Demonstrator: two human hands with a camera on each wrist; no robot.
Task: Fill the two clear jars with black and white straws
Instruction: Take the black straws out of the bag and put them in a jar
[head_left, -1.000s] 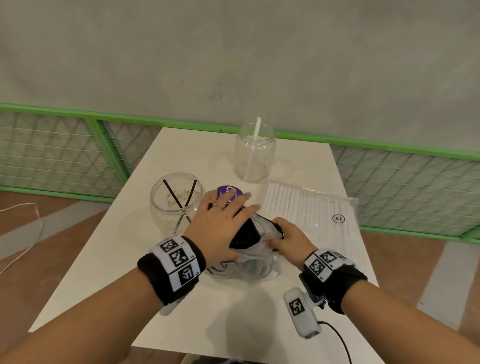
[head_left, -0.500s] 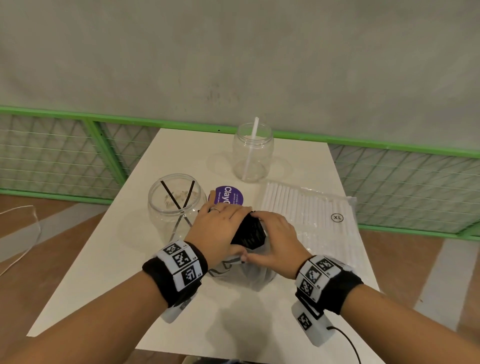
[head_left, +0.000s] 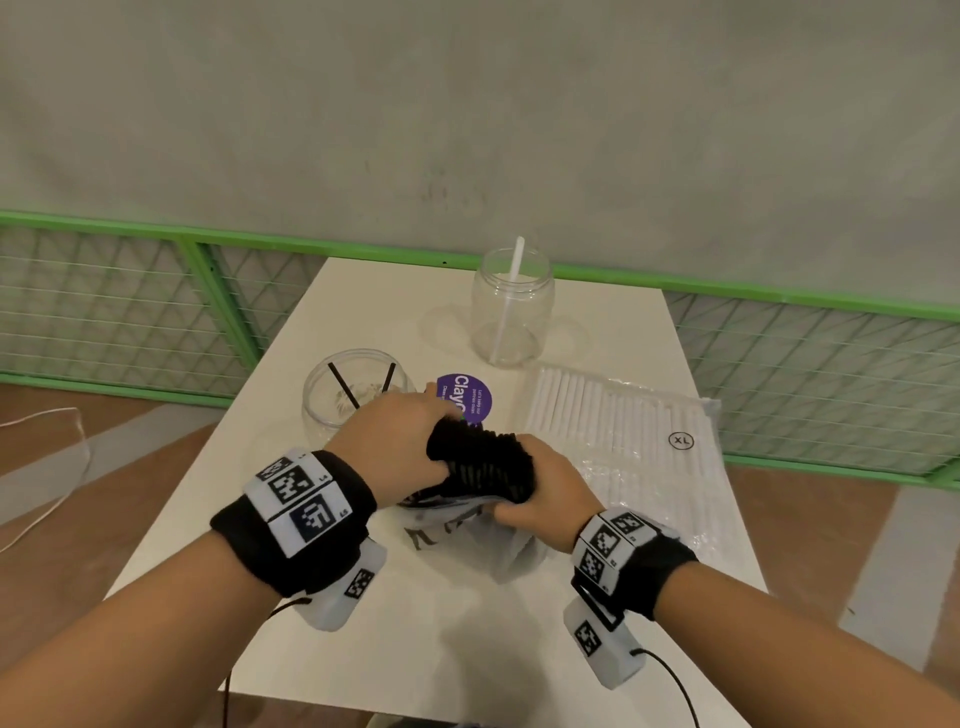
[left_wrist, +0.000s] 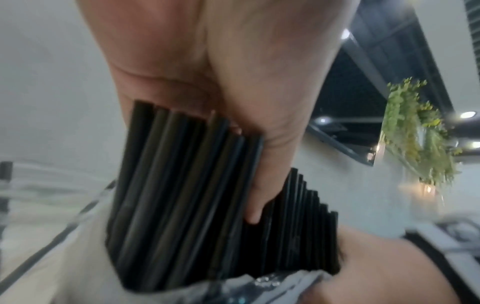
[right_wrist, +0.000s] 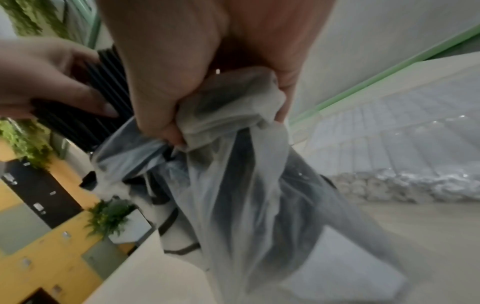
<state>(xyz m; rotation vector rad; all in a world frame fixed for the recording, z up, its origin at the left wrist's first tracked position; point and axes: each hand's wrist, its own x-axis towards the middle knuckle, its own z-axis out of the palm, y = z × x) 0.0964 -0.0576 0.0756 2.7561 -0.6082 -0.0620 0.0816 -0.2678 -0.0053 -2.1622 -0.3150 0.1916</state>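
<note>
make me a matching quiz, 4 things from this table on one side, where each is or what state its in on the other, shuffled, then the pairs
Things
1. near jar
2. far jar
3. black straws
4. white straws

States
A. lying flat in a clear pack on the table's right side
B. holds one white straw
C. bunch sticking out of a plastic bag, gripped by the left hand
D. holds two black straws

Pairs: 1-D, 2-B, 3-C, 4-A
</note>
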